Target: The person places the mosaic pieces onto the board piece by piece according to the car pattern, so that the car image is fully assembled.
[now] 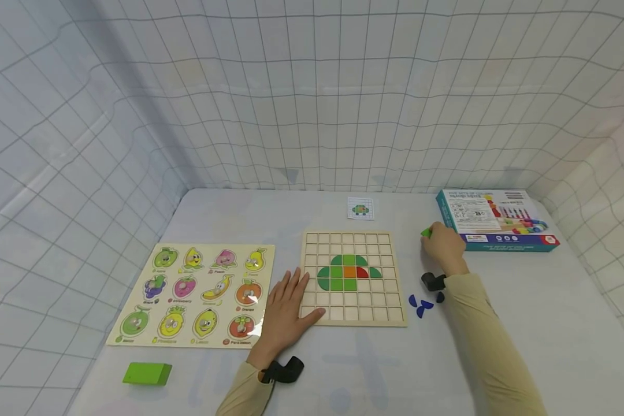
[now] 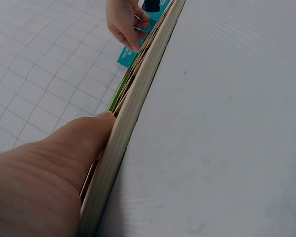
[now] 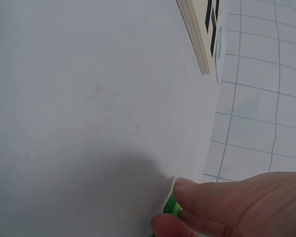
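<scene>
A wooden grid board lies in the middle of the white table, with green, orange and red pieces set in its cells. My left hand rests on the board's left edge, fingers spread and straight. Its thumb lies over the rim in the left wrist view. To the right, beside the cardboard box, my right hand pinches a green piece between thumb and finger, low over the tabletop. That piece's exact shape is partly hidden by the fingers. Several dark blue pieces lie near the right wrist.
A printed box stands at the back right. Behind the board lies a small pattern card with a coloured picture. On the left are a fruit puzzle board and a green block. Gridded cloth walls surround the table.
</scene>
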The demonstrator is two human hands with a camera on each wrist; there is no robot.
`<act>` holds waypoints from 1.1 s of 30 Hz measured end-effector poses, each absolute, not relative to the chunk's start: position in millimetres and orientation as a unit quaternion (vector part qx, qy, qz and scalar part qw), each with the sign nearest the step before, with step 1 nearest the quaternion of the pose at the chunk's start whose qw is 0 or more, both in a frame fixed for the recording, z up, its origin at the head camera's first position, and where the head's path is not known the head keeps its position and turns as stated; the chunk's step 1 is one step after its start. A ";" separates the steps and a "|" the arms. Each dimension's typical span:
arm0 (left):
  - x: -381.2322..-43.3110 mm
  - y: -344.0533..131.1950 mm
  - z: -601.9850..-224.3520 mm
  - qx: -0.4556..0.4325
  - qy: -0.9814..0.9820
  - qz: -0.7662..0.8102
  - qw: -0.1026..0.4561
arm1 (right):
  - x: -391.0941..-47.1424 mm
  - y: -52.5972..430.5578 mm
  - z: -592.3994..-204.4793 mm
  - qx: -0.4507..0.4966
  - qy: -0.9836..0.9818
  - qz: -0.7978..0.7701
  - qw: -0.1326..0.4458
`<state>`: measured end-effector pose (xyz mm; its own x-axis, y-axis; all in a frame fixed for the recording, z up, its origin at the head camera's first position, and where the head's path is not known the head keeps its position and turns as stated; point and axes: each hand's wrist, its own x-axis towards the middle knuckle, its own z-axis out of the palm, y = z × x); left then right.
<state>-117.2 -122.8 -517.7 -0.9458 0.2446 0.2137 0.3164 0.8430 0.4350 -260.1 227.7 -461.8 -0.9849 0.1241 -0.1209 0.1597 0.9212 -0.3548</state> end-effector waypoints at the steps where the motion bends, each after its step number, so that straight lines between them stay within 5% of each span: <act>1: -117.3 -122.7 -517.5 -0.147 -0.957 -0.238 0.075 | -260.1 227.7 -462.8 0.070 0.979 -0.186 0.046; 33: -116.9 -122.3 -515.9 -0.146 -0.958 -0.236 0.074 | -239.3 229.7 -456.0 0.006 0.961 -0.238 0.141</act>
